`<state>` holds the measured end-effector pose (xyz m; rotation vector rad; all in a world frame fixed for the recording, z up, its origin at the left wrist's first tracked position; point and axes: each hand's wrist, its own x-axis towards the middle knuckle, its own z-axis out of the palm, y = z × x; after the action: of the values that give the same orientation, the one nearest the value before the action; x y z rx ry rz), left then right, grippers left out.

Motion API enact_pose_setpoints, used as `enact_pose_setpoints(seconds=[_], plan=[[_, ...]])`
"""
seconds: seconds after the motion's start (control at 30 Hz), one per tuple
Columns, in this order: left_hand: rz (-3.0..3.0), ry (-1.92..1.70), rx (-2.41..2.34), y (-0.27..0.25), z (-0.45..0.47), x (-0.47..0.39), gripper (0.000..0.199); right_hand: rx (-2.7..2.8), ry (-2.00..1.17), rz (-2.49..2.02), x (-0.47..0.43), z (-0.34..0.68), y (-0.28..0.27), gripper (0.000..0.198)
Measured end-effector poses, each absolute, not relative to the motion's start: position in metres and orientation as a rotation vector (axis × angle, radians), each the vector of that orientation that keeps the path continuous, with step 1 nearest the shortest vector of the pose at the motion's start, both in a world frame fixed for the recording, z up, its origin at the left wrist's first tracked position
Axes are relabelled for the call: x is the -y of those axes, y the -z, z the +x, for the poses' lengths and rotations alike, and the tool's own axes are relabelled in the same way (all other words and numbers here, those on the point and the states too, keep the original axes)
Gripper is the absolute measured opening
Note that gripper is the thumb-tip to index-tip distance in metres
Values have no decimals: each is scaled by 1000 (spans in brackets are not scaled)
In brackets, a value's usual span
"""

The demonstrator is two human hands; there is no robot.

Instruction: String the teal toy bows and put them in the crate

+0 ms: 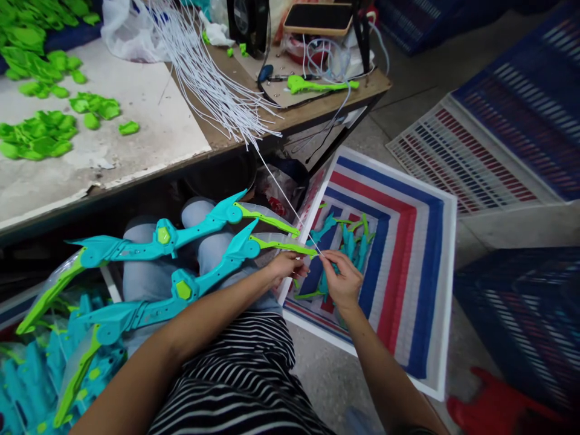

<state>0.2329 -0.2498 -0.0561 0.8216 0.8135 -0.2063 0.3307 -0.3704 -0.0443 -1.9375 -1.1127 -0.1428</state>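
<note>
- Right hand point(342, 278): thumb and fingertips pinched together on a thin white cord point(289, 203), at the lime-green tip of the nearer bow.
- Left hand point(286, 267): fingers partly curled beside and just under that same tip; whether they grip it cannot be told.
- The cord runs taut-looking from the fingers up to the table edge, where it meets a loose, fanned bundle of thin white cords point(212, 78).
- The nearer turquoise plastic toy bow with lime-green ends point(212, 275) lies across the lap, its far tip at the hands, its other end at lower left.
- A matching turquoise and lime-green toy bow point(199, 228) lies just beyond it, roughly alongside.
- Beneath are pale blue jeans point(147, 238) and a black-and-white striped top point(235, 374).
- Below the hands stands a white-rimmed crate lined with blue, red and white striped sheeting point(403, 260), with turquoise and lime-green plastic parts point(357, 244) in it.
- At lower left is a heap of turquoise and lime-green toy bows point(31, 374).
- On the pale-topped worktable point(149, 109) lie small lime-green plastic pieces point(38, 133) in piles; near its right corner are a dark-screened phone point(318, 18) and a long lime-green plastic part point(324, 85).
</note>
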Motion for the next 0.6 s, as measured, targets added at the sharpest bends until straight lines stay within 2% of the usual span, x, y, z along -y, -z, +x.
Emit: enact_pose_setpoints(seconds=[0.23,0.4,0.5,0.6], plan=[[848,203,-761,62,245,255,11,1155,16,-1983,376,329,55,11],[980,209,-802,55,250,257,25,1210,-140,-2008,373,340,69,22],[1094,239,-825,33,218,243,33,1237,-213,-2025,375,345,73,31],[1212,252,-823,2,137,218,27,1234,-241,-2042,379,349,71,45]])
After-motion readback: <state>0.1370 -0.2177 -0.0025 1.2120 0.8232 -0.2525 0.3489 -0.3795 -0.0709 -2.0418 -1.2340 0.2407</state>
